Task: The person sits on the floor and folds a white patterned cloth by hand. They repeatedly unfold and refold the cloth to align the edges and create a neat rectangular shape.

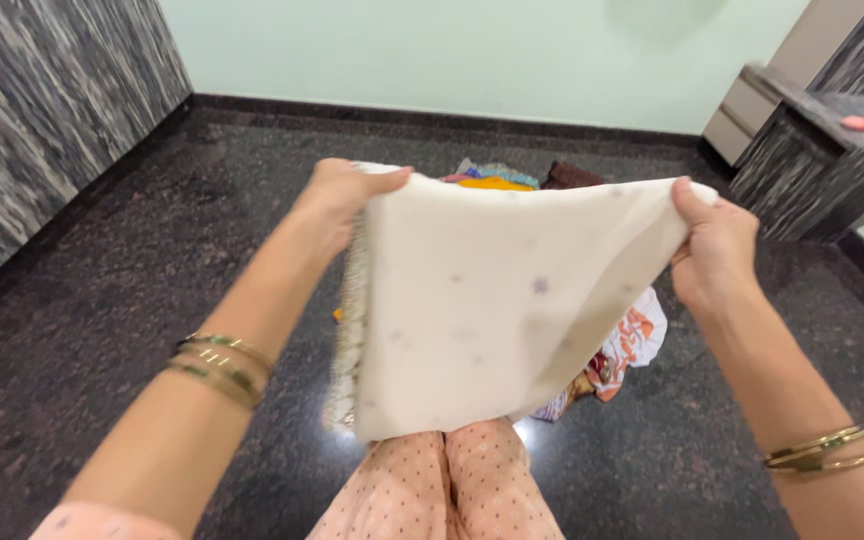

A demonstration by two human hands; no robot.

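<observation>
Dotted pink knees lie below the white cloth. Left hand and right hand pinch its top corners, long axis spanning between them.

We see a matt white cloth, a glossy speckled stone floor, and shiny metal bangles.

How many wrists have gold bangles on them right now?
2. One stack of gold bangles sits on the left forearm, lower left of the view; another set of gold bangles circles the right wrist, lower right. Both hands hold up a white cloth.
</observation>
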